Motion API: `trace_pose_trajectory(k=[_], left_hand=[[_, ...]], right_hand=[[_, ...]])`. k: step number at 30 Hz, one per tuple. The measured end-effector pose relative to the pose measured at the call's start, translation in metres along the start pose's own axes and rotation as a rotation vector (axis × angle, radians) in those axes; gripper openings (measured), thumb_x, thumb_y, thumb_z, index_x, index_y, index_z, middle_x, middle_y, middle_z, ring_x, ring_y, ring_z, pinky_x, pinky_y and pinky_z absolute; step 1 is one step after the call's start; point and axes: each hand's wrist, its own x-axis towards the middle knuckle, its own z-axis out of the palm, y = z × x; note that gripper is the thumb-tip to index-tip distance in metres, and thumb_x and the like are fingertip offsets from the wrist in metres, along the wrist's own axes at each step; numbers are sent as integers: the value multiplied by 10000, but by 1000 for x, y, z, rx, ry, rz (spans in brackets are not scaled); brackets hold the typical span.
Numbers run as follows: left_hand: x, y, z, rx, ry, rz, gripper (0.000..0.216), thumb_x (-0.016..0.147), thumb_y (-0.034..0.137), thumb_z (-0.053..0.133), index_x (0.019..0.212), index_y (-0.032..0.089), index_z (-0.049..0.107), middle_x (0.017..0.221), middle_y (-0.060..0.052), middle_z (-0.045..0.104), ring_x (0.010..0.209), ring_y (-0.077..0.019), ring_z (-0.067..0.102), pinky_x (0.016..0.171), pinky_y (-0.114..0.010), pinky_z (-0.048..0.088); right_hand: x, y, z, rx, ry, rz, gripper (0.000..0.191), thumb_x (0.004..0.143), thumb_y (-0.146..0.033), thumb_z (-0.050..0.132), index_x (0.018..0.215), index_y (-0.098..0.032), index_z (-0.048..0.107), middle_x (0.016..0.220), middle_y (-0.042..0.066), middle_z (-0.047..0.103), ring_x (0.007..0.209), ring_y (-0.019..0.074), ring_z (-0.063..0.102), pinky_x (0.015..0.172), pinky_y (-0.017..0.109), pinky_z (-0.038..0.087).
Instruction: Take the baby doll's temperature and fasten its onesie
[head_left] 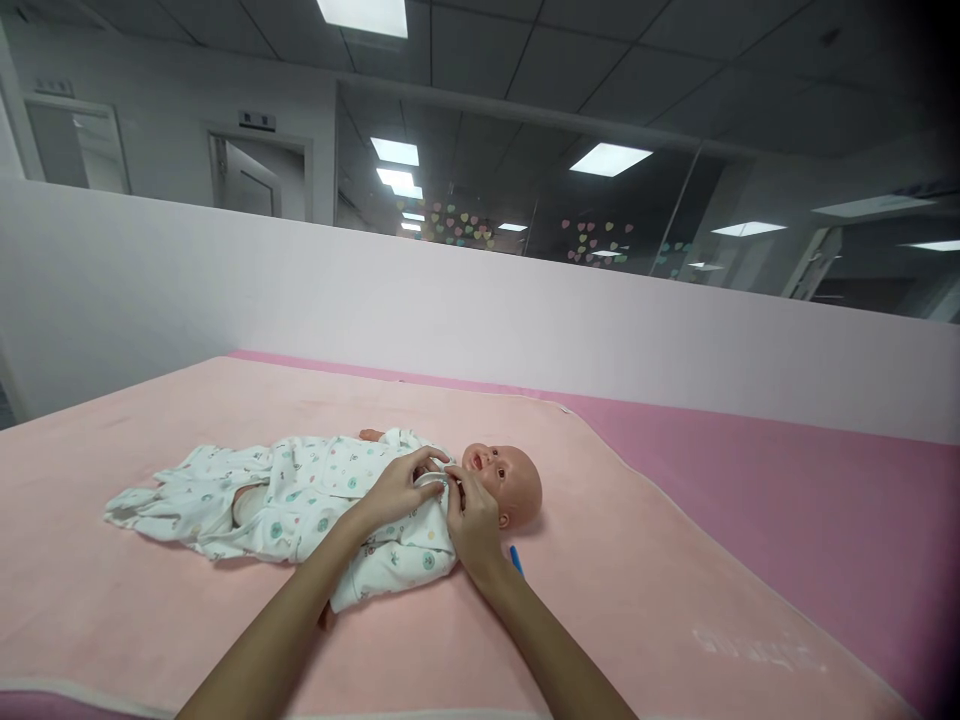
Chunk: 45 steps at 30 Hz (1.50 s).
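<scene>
A baby doll (517, 485) lies on its back with its head to the right. It wears a white patterned romper (300, 485), which gapes over one leg on the left. At the neckline, my left hand (405, 485) pinches the romper's edge between thumb and fingers. My right hand (471, 510) also grips the collar, close beside the doll's chin, with its fingertips near those of the left. Whatever fastening lies between the fingertips is too small to make out. One doll hand (370, 435) sticks out of the far sleeve.
The doll rests on a peach-pink blanket (637, 560) spread over a darker pink mat (750, 470). Part of a blue object (516, 558) shows beside my right wrist. A low white wall (480, 310) runs along the back, with windows (510, 180) above it.
</scene>
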Motion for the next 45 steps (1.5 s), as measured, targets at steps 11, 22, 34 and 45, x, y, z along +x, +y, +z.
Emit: trace_pose_trajectory(k=[11, 22, 34, 45], left_hand=[[-2, 3, -1, 70, 0, 17, 350, 749, 259, 493, 1095, 215, 512, 731, 19, 565, 659, -110, 484, 587, -213, 364], [-10, -15, -33, 149, 203, -113, 287, 784, 369, 445, 900, 179, 627, 688, -13, 637, 637, -140, 549, 608, -239, 395], [-17, -20, -38, 38, 39, -90, 210, 733, 288, 478, 746, 139, 626, 713, -23, 597, 656, -129, 503, 603, -224, 389], [-21, -16, -34, 7, 83, -117, 298, 778, 385, 450, 777, 130, 605, 649, -9, 537, 593, -104, 445, 549, -213, 344]], right_hand=[[5, -9, -3, 39, 9, 51, 194, 801, -125, 394, 809, -182, 579, 755, 33, 613, 714, 144, 565, 657, 259, 455], [2, -12, -9, -35, -115, -148, 270, 773, -100, 395, 954, -192, 573, 1006, 60, 614, 911, 156, 579, 719, 254, 484], [20, -28, 13, -104, -315, -223, 159, 754, -174, 447, 879, -188, 544, 775, 19, 574, 634, 119, 542, 539, 209, 389], [7, -27, 16, -109, -167, -118, 119, 821, -229, 458, 815, -193, 571, 706, 5, 573, 629, 113, 547, 547, 209, 366]])
